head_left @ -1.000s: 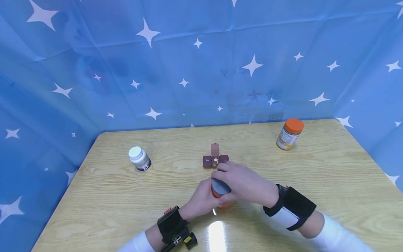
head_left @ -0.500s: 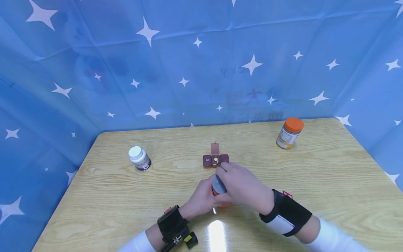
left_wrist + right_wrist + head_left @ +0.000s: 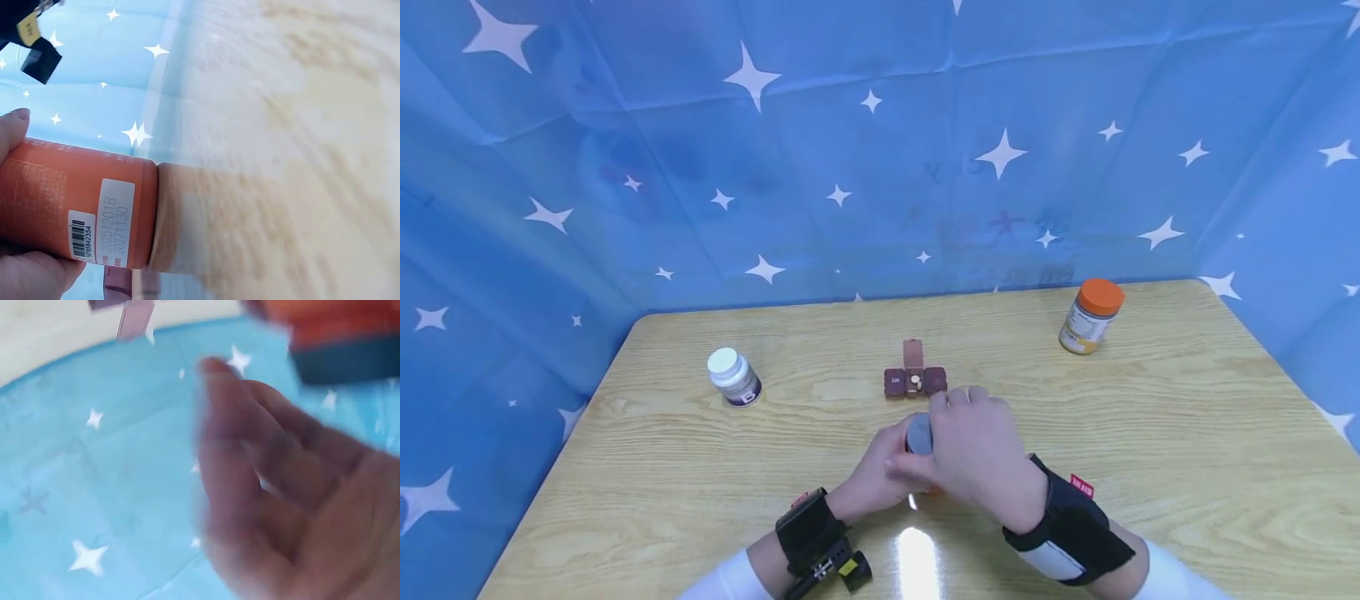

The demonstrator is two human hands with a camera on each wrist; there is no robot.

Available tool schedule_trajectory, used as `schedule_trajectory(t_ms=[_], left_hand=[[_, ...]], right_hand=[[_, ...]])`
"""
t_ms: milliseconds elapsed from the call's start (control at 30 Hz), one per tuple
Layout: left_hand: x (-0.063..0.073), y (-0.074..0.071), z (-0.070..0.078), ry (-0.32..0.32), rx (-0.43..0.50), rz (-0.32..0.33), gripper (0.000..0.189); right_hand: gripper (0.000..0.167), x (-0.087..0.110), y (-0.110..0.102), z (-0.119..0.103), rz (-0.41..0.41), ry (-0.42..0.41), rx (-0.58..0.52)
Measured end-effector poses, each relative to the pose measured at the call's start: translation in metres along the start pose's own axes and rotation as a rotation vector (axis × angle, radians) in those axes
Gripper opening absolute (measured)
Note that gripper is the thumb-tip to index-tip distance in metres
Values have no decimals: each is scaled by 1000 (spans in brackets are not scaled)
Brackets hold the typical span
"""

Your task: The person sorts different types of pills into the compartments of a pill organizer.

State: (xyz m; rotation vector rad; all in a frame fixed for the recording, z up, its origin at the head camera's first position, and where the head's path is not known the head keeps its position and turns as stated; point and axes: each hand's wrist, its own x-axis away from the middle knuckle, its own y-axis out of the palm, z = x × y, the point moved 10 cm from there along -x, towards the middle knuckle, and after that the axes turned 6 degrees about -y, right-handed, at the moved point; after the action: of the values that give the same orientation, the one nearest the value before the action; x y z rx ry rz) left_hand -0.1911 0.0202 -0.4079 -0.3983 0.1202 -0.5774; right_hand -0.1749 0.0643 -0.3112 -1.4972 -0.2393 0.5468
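Observation:
My left hand (image 3: 880, 473) grips an orange supplement bottle (image 3: 75, 200) that stands upright on the table; a white date sticker and a barcode show low on its side. On top is a grey lid (image 3: 919, 433), partly hidden in the head view by my right hand (image 3: 976, 450). In the right wrist view the blurred right-hand fingers (image 3: 228, 450) are loosely bent, apart from the dark lid (image 3: 353, 359), with nothing between them. Just beyond the hands lies a small maroon pill case (image 3: 914, 381), its back flap raised and a small pale item inside.
A white bottle (image 3: 733, 379) with a white cap stands to the left on the wood-grain table (image 3: 647, 467). Toward the back right stands a jar (image 3: 1090, 317) with an orange lid. A blue star-patterned curtain (image 3: 850, 150) borders the table's back and sides.
Over the last second my right hand has turned at the bottle's lid, its wrist swinging left and toward me. The left hand and the bottle have stayed in place.

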Motion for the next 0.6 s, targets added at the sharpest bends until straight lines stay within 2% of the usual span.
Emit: schedule_trajectory(t_ms=[67,133,200,267,367,400,500,600], left_hand=[[-1,1,-2,-23,37,-8,51],[-1,0,-4,-42,70,-7,53],[-2,0,-5,-51,85,-2,52],[-1,0,-5,-47,90,-8,53],[-1,3,-6,-64,91,-26,54],[-1,4,-6,-71,91,-31,55],[-1,4,-8,-85,85,-30,55],[-1,6,-9,-93,88,-36,55]], right_hand=[[74,-4,0,4,-39,-100,-178],[71,-8,4,6,-98,-244,-453],[70,-8,13,6,-202,-399,-746],[71,-5,25,6,-332,-510,-953],[69,1,41,6,-472,-598,-1112],[67,2,45,7,-490,-620,-1141],[62,1,50,10,-492,-629,-1186],[59,0,52,14,-452,-595,-1174]])
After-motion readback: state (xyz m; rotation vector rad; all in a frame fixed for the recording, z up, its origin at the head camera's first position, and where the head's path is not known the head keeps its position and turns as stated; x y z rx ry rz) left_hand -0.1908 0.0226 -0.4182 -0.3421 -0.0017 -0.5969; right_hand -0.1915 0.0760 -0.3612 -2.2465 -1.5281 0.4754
